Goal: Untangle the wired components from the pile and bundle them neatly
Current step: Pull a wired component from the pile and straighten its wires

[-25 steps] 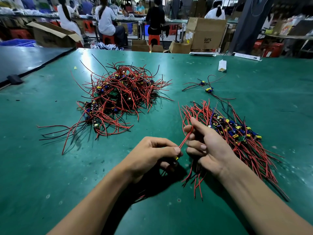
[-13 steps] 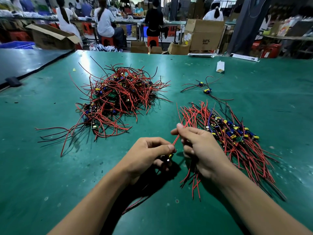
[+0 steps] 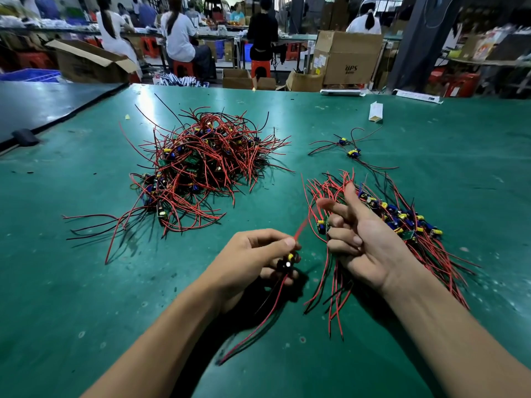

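Wired component (image 3: 288, 261) at lower centre, light with limp leads, handles best by its board, pinched in left hand (image 3: 253, 254); right hand (image 3: 370, 242) clasps bundle (image 3: 334, 280).

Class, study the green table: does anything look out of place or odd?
Two wired components lie loose beyond the sorted bundle, belonging to neither it nor the tangled pile. A small white box lies alone farther back.
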The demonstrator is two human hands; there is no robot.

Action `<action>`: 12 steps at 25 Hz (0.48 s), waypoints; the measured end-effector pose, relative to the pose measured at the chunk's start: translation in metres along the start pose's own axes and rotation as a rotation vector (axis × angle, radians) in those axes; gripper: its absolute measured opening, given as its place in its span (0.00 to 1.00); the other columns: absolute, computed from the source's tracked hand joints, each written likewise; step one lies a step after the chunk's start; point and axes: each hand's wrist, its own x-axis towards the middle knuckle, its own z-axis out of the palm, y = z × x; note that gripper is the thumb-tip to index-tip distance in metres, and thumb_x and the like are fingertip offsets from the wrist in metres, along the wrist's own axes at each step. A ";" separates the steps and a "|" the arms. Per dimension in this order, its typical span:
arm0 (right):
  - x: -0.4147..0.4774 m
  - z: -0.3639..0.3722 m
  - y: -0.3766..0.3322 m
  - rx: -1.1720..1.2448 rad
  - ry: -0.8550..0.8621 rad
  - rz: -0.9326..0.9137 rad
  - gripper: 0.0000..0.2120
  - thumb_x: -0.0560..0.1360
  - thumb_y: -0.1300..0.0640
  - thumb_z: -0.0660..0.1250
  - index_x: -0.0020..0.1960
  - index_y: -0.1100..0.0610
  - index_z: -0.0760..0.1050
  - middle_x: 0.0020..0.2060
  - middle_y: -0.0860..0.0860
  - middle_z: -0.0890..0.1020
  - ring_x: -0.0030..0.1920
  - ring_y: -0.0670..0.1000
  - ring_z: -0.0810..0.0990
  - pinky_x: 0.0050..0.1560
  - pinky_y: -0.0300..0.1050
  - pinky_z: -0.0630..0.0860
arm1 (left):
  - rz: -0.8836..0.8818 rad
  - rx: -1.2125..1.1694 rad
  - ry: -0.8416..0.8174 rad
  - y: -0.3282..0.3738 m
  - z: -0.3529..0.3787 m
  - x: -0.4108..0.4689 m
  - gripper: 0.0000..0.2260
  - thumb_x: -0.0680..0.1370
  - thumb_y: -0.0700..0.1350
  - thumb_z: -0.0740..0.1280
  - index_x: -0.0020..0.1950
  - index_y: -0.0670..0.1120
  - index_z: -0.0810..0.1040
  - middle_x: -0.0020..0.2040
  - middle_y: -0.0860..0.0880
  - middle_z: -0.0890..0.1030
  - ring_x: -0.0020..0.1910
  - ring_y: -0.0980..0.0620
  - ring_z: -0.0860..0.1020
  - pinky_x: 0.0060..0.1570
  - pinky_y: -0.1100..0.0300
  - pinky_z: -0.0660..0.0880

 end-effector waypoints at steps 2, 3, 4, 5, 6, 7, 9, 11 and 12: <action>0.002 -0.001 0.002 -0.082 0.025 -0.059 0.31 0.74 0.32 0.62 0.50 0.61 0.80 0.27 0.48 0.68 0.17 0.41 0.58 0.16 0.32 0.53 | -0.026 -0.097 0.067 0.002 0.001 0.003 0.12 0.79 0.47 0.65 0.53 0.38 0.79 0.42 0.40 0.84 0.35 0.46 0.83 0.35 0.58 0.81; 0.003 -0.001 0.002 -0.096 0.029 -0.075 0.32 0.74 0.31 0.62 0.51 0.61 0.80 0.28 0.48 0.68 0.18 0.41 0.58 0.17 0.33 0.53 | -0.041 -0.143 0.085 0.003 0.000 0.004 0.15 0.80 0.50 0.62 0.55 0.38 0.78 0.43 0.40 0.84 0.37 0.45 0.84 0.36 0.57 0.82; 0.003 -0.002 0.003 -0.096 0.027 -0.087 0.32 0.74 0.31 0.62 0.51 0.61 0.80 0.28 0.48 0.68 0.18 0.41 0.59 0.17 0.33 0.54 | -0.054 -0.188 0.094 0.005 0.000 0.005 0.18 0.81 0.53 0.60 0.57 0.39 0.77 0.44 0.40 0.85 0.39 0.44 0.84 0.38 0.56 0.82; 0.004 -0.002 0.004 -0.088 0.025 -0.096 0.31 0.74 0.32 0.61 0.50 0.61 0.80 0.29 0.48 0.67 0.18 0.41 0.59 0.16 0.33 0.54 | -0.065 -0.228 0.097 0.007 -0.001 0.006 0.21 0.81 0.55 0.58 0.59 0.39 0.76 0.45 0.40 0.85 0.41 0.44 0.85 0.39 0.55 0.82; 0.004 -0.002 0.004 -0.080 0.025 -0.103 0.30 0.75 0.33 0.61 0.50 0.61 0.80 0.29 0.48 0.67 0.18 0.41 0.59 0.16 0.33 0.54 | -0.072 -0.261 0.098 0.009 -0.001 0.006 0.23 0.81 0.57 0.57 0.60 0.38 0.75 0.47 0.40 0.85 0.43 0.43 0.85 0.40 0.54 0.83; 0.005 -0.003 0.005 -0.075 0.027 -0.113 0.29 0.75 0.33 0.62 0.49 0.60 0.80 0.28 0.48 0.67 0.18 0.41 0.59 0.16 0.33 0.55 | -0.078 -0.290 0.101 0.011 -0.002 0.006 0.25 0.80 0.58 0.56 0.61 0.38 0.75 0.48 0.39 0.85 0.44 0.42 0.84 0.41 0.54 0.83; 0.005 -0.004 0.006 -0.091 0.027 -0.144 0.27 0.76 0.35 0.62 0.49 0.60 0.79 0.28 0.48 0.67 0.18 0.41 0.59 0.16 0.33 0.55 | -0.084 -0.334 0.103 0.013 -0.002 0.006 0.27 0.80 0.60 0.54 0.62 0.38 0.74 0.52 0.38 0.84 0.47 0.40 0.84 0.42 0.53 0.83; 0.004 -0.003 0.008 -0.154 0.027 -0.191 0.27 0.75 0.35 0.63 0.50 0.60 0.79 0.28 0.48 0.68 0.18 0.42 0.59 0.17 0.34 0.55 | -0.086 -0.362 0.093 0.015 -0.004 0.004 0.29 0.81 0.62 0.52 0.63 0.38 0.73 0.54 0.37 0.83 0.50 0.40 0.83 0.44 0.52 0.83; 0.004 -0.002 0.010 -0.193 0.026 -0.216 0.27 0.75 0.36 0.64 0.52 0.61 0.79 0.28 0.48 0.69 0.19 0.42 0.60 0.18 0.35 0.55 | -0.087 -0.376 0.089 0.016 -0.005 0.005 0.31 0.80 0.63 0.51 0.64 0.38 0.72 0.55 0.36 0.82 0.52 0.39 0.83 0.45 0.51 0.83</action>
